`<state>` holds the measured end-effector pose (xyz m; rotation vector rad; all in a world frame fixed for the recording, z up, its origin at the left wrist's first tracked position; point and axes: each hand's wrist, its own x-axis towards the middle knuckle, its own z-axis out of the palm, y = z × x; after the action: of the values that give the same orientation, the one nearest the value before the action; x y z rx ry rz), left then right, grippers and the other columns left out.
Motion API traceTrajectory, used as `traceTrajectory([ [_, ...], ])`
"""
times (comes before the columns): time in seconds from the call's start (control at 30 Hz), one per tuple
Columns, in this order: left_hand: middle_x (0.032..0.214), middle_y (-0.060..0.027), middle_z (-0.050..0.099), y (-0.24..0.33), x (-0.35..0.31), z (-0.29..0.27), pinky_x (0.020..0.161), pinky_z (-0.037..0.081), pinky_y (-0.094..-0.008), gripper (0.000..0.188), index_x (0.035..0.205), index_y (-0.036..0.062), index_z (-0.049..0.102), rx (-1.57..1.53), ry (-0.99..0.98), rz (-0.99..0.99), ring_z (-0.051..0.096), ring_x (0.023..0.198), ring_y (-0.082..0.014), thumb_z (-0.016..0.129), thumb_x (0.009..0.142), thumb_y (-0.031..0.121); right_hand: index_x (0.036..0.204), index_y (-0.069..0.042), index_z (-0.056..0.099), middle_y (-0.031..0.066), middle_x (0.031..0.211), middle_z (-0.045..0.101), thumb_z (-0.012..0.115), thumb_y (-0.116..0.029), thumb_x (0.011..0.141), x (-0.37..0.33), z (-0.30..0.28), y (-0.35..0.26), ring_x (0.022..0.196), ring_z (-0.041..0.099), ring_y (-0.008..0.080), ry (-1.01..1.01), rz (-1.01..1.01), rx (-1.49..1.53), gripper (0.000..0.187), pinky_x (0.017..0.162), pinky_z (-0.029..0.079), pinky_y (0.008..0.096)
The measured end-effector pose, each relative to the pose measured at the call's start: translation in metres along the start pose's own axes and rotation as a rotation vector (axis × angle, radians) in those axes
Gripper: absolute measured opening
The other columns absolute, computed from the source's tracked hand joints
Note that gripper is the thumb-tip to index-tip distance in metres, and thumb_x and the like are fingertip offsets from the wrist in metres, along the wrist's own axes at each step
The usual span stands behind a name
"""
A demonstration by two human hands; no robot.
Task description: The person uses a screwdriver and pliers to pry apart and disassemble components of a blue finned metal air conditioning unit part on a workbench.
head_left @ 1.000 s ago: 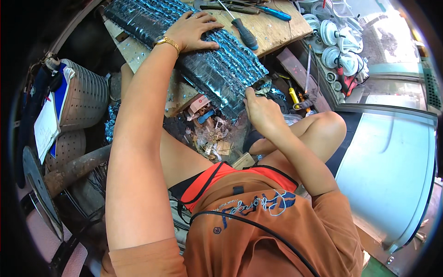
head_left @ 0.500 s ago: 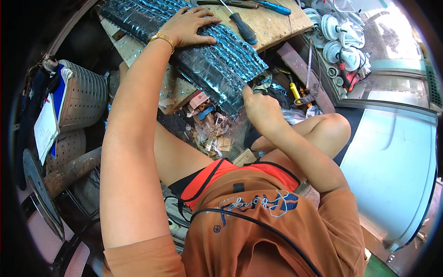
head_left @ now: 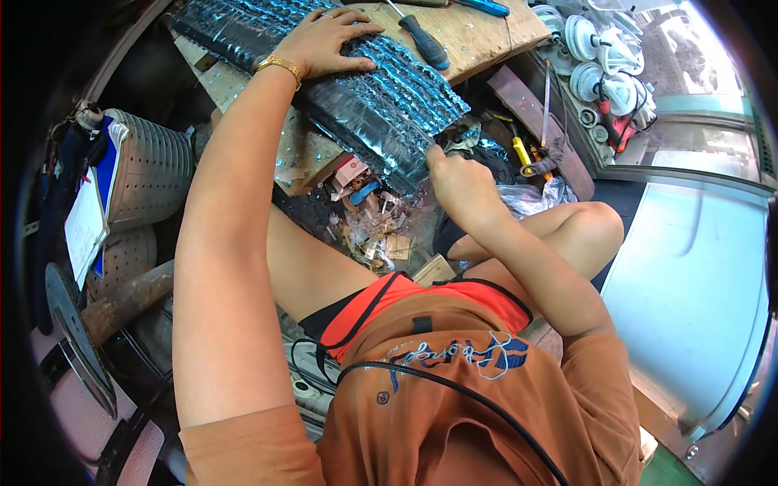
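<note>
A long, shiny finned metal block [head_left: 389, 125], like a radiator core with ragged rows of ridges, lies slanting across a wooden board [head_left: 510, 32]. My left hand [head_left: 331, 42], a gold bracelet at its wrist, rests on top of it with fingers spread and thumb apart. At the block's near right end my right hand [head_left: 466, 185] is closed in a fist, thumb on top. What it grips is mostly hidden; a thin edge seems to run from the thumb along the block. Beyond the block lies a screwdriver [head_left: 424, 42] with a dark handle.
Scraps and small boxes [head_left: 377, 223] litter the floor between my legs. A yellow-handled tool [head_left: 519, 152] lies right of the block. White round plastic parts [head_left: 583, 40] crowd the far right, near a pale blue panel [head_left: 689, 300]. A perforated metal drum [head_left: 154, 166] stands left.
My right fist has stayed by the block's end, shifting only slightly. The thin metal strip at its thumb shows less clearly now. My left hand keeps its place on the block.
</note>
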<state>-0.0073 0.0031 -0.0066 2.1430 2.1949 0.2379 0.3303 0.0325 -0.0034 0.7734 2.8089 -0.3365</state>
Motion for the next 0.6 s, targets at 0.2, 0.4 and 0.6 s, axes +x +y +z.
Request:
traceTrajectory([
  [0.2,0.158,-0.0152,0.050,0.002,-0.001,0.001,0.124,0.025,-0.0550,0.081,0.151,0.0236,0.057,-0.039,0.039,0.007,0.041,0.149,-0.0349,0.068,0.085,0.070,0.109,0.001,0.056,0.0257,0.078,0.072,0.054,-0.009,0.096,-0.006,0.006,0.006,0.074,0.074,0.0439,0.007,-0.025,-0.016,0.016,0.062,0.059,0.0541],
  [0.4,0.157,-0.0153,0.050,0.003,0.000,-0.002,0.124,0.025,-0.0551,0.081,0.150,0.0237,0.057,-0.045,0.024,-0.003,0.041,0.148,-0.0352,0.071,0.084,0.069,0.111,0.000,0.055,0.0259,0.079,0.072,0.056,-0.011,0.096,-0.015,0.011,0.017,0.074,0.073,0.0460,-0.013,-0.004,0.001,0.018,0.064,0.059,0.0563],
  [0.6,0.158,-0.0155,0.049,0.002,0.000,-0.004,0.125,0.024,-0.0549,0.080,0.151,0.0247,0.056,-0.016,0.011,-0.001,0.040,0.149,-0.0356,0.070,0.085,0.069,0.112,-0.003,0.055,0.0263,0.079,0.072,0.056,-0.012,0.097,-0.019,0.016,0.018,0.075,0.073,0.0470,0.003,0.016,0.015,0.018,0.065,0.058,0.0580],
])
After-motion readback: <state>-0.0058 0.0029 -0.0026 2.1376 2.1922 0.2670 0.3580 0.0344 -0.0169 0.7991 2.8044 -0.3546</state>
